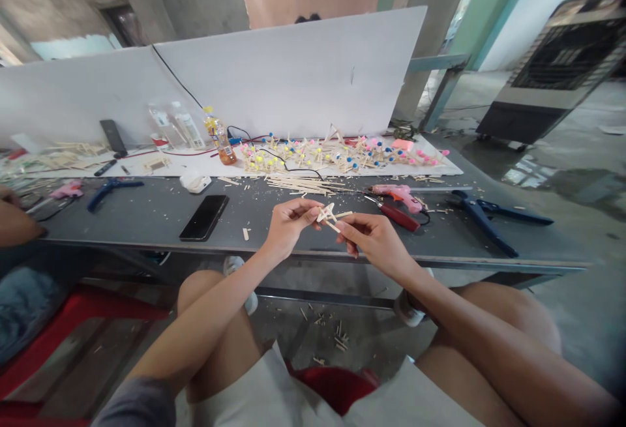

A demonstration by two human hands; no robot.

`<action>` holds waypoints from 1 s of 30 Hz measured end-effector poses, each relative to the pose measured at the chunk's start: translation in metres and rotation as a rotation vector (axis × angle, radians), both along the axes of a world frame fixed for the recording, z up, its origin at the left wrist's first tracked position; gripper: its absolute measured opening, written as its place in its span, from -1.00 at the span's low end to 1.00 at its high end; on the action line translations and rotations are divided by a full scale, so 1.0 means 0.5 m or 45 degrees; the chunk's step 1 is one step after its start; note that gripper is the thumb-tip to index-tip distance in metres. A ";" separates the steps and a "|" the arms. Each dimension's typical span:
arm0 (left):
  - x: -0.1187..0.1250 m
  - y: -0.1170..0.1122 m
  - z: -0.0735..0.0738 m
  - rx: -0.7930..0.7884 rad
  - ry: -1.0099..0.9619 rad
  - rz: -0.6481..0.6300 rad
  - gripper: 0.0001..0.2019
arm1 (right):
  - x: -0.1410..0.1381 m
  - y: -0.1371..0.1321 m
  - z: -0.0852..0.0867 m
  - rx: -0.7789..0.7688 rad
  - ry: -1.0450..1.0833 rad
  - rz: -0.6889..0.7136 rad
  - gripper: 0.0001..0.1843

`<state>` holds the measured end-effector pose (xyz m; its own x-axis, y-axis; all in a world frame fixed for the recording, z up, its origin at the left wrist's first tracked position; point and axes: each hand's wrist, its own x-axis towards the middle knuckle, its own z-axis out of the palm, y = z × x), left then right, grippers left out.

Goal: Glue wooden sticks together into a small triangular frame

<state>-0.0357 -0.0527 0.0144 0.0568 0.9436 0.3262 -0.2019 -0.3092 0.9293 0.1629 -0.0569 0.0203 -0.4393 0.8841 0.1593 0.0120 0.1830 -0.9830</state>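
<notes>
Above the table's front edge, my left hand (pixel 289 223) pinches one side of a small frame of wooden sticks (pixel 326 213). On its other side my right hand (pixel 370 236) is closed, fingertips around the frame's lower sticks. The sticks cross at angles, with pale ends pointing right. Just beyond my hands lies a bundle of thin wooden sticks (pixel 300 184). A pink glue gun (pixel 398 195) rests behind my right hand, beside a red-handled tool (pixel 398 216). The exact grip of my right fingertips is partly hidden.
Behind, a white board (pixel 452 167) bears many stick pieces with coloured balls. A black phone (pixel 204 218) lies left, a blue cutter (pixel 489 223) right. A drink bottle (pixel 222 140) and white case (pixel 195 182) stand farther back. Another person's arm (pixel 17 221) is at far left.
</notes>
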 end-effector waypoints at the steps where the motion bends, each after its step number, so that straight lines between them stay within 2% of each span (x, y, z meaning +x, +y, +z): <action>1: 0.000 0.000 0.000 0.000 0.009 0.000 -0.81 | 0.000 0.000 -0.001 0.002 0.002 0.001 -0.65; 7: 0.000 -0.001 0.001 0.022 0.026 0.001 -0.82 | 0.001 0.003 0.002 -0.025 0.012 -0.003 -0.64; 13: 0.005 -0.011 0.014 0.084 0.059 0.028 -0.85 | 0.012 0.015 0.001 -0.036 -0.082 0.086 -0.62; 19: 0.006 -0.024 0.028 0.136 0.103 0.014 -0.85 | 0.013 0.019 0.005 -0.071 0.062 0.152 -0.64; 23: 0.005 -0.026 0.028 0.167 0.107 0.004 -0.88 | 0.011 0.020 0.005 -0.128 0.143 0.167 -0.67; 30: 0.003 -0.025 0.021 0.165 0.094 -0.016 -0.88 | 0.012 0.022 0.003 -0.089 0.076 0.167 -0.67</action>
<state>-0.0340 -0.0651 0.0251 0.0965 0.8929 0.4397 -0.1387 -0.4254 0.8943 0.1691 -0.0461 0.0220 -0.5433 0.8296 0.1284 -0.0663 0.1101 -0.9917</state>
